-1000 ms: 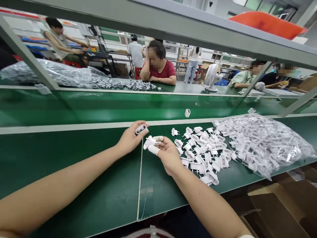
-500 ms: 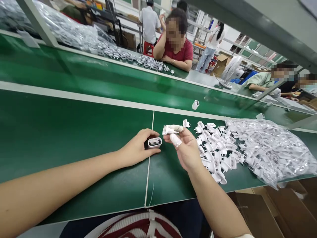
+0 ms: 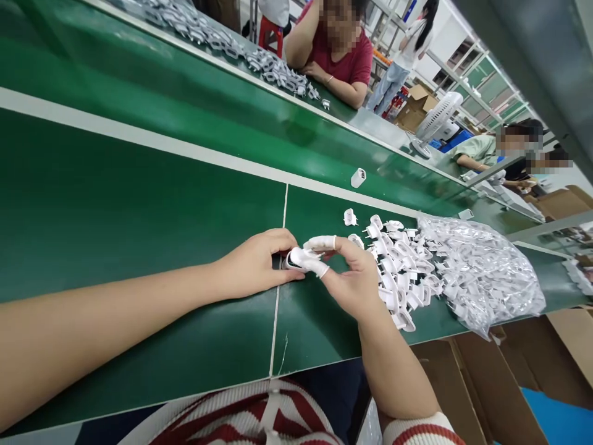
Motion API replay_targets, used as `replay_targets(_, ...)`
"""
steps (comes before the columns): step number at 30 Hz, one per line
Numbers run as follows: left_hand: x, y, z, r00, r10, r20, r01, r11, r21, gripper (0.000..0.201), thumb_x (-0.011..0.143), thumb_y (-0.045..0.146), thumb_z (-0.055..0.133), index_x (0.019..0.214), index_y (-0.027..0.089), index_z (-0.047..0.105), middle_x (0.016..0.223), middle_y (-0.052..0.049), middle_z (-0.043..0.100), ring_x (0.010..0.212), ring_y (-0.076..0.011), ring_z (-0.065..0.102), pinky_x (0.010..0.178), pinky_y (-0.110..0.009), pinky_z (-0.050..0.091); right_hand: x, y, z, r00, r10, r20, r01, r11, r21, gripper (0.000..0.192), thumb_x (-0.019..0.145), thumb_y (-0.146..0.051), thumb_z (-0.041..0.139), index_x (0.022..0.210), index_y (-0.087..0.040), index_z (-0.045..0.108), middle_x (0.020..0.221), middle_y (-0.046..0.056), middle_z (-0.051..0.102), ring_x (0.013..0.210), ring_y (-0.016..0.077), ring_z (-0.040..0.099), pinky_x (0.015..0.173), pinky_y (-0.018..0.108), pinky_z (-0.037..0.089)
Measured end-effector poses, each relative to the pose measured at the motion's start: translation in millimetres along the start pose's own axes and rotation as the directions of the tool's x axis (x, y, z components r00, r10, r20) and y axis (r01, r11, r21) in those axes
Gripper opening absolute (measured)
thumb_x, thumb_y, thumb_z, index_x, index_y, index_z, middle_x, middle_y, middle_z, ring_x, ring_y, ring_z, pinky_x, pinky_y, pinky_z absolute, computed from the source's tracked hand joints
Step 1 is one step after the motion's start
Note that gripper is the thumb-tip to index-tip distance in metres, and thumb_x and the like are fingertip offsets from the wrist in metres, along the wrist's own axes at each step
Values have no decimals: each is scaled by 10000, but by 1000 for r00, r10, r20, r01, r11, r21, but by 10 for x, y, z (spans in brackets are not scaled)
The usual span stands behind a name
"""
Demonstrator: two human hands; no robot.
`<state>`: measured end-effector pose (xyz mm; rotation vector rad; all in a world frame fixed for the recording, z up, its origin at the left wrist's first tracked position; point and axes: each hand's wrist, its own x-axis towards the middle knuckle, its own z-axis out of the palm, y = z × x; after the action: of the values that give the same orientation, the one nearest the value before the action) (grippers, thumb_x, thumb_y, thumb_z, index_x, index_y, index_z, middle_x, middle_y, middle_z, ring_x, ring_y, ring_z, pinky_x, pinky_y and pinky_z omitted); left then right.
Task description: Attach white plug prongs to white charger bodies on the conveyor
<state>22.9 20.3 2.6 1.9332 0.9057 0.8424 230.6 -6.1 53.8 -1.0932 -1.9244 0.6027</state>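
My left hand (image 3: 259,262) rests on the green bench (image 3: 139,204) and grips a small white charger shell (image 3: 291,259), mostly hidden by my fingers. My right hand (image 3: 349,278), with white finger cots on thumb and forefinger, presses a white plug piece (image 3: 301,254) against the shell's open end. A loose heap of white plug pieces (image 3: 393,272) lies just right of my right hand.
A clear plastic bag of the same white parts (image 3: 477,272) lies at the right. One white shell (image 3: 358,178) stands alone on the conveyor belt (image 3: 194,105). Other people sit across the belt. Cardboard boxes (image 3: 486,383) stand below the bench edge.
My right hand has moved left and brought its plug piece down onto the shell in my left hand. The camera has tilted down and left.
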Motion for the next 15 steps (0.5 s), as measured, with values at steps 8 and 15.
replay_targets(8, 11, 12, 7, 1000, -6, -7, 6, 1000, 7, 329, 868, 544, 691, 901, 217, 712, 915, -42, 643, 903, -247, 615, 778, -356, 485, -42, 34, 76, 996, -87, 35, 92, 977, -194, 233, 941, -250, 683, 1159, -290, 753, 987, 39, 778, 864, 206, 705, 815, 378, 582)
replay_targets(15, 9, 7, 13, 1000, -3, -5, 3, 1000, 13, 320, 880, 522, 675, 882, 203, 699, 891, -42, 624, 872, -238, 598, 751, -356, 460, -45, 27, 92, 994, -105, 29, 108, 974, -198, 232, 934, -238, 699, 1152, -297, 754, 989, 30, 783, 873, 206, 721, 803, 365, 585)
